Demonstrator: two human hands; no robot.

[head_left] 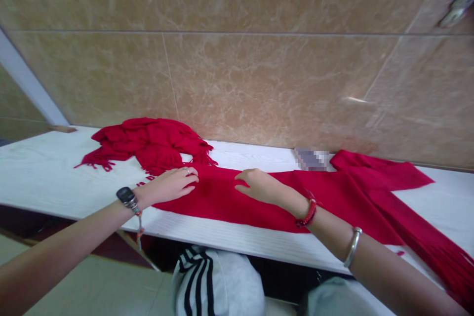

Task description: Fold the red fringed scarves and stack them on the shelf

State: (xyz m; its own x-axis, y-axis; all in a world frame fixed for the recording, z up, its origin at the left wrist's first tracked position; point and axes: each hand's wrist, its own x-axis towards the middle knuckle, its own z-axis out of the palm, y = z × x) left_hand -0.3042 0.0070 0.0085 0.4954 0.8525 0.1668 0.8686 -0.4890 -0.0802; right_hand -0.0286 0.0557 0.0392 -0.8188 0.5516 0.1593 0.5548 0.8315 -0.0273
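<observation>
A red scarf (pixel 222 195) lies spread lengthwise along the white surface, its right part folded over and its fringed end hanging toward the lower right. My left hand (pixel 177 185) rests on the scarf's left end, fingers stretched out and slightly apart. Over the middle of the same scarf is my right hand (pixel 257 185), its fingers a little bent and its thumb apart, holding nothing. Whether the right fingertips touch the cloth I cannot tell. A second red fringed scarf (pixel 148 140) is heaped in loose folds just beyond my left hand.
A long white tabletop (pixel 48 173) runs along a brown marbled tile wall (pixel 240 79). Near the wall, right of centre, lies a small blurred-out rectangular item (pixel 312 159). Below the front edge are dark open compartments and my knees, one in striped white cloth (pixel 222 281).
</observation>
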